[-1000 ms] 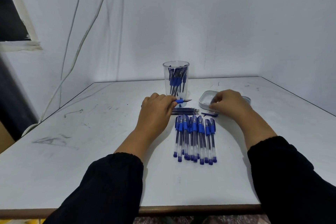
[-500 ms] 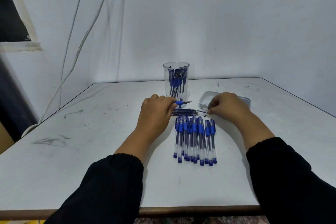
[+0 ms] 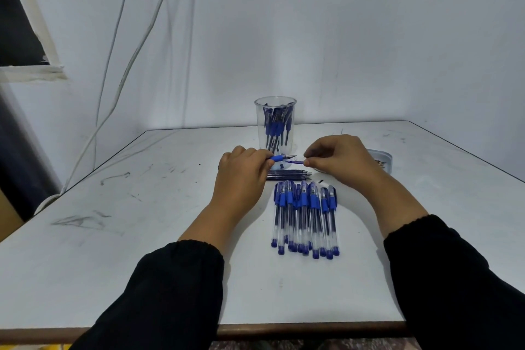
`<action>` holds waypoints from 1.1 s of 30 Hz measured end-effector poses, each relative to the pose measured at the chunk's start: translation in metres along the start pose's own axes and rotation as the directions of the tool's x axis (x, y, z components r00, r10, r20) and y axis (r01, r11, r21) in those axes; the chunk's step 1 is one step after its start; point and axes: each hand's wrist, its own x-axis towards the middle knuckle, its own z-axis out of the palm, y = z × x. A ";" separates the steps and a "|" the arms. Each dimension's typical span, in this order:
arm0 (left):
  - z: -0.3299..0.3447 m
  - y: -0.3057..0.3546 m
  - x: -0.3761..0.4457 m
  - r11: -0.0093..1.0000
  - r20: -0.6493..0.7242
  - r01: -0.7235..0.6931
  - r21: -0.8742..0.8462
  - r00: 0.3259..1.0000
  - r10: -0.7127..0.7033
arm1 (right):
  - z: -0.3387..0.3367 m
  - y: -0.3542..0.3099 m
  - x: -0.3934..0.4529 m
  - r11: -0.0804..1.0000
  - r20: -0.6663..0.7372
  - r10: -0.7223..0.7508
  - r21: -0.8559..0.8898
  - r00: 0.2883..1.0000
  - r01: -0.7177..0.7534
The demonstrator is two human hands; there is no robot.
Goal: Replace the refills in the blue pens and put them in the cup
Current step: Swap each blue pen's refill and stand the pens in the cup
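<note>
Fingers of left hand (image 3: 241,176) curled round blue pen (image 3: 279,157) at frame centre, tip pointing right, long axis level; right hand (image 3: 338,160) pinching cap (image 3: 295,162) just right of tip, cup (image 3: 275,125) directly behind.

**Operator appearance**

Both arms wear long black sleeves, loose and softly creased, with gathered elastic cuffs ending at the wrists. Left hand (image 3: 241,176) and right hand (image 3: 339,162) are bare: no gloves, rings or watch visible.

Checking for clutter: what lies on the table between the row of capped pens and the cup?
In the head view, a small pile of loose refills.
</note>
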 end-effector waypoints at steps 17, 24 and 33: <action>0.000 0.001 -0.002 0.999 -0.004 -0.040 -0.019 0.999 0.039 | 0.005 -0.003 0.000 0.998 -0.013 -0.054 0.017 0.998 0.054; 0.002 0.002 -0.001 0.998 -0.007 -0.052 -0.032 0.999 0.052 | 0.008 -0.005 -0.003 0.994 0.055 -0.002 0.106 0.998 -0.004; -0.001 0.002 0.000 0.994 -0.071 -0.050 -0.098 0.997 0.043 | 0.011 -0.009 -0.003 0.980 0.060 0.046 0.188 0.997 -0.057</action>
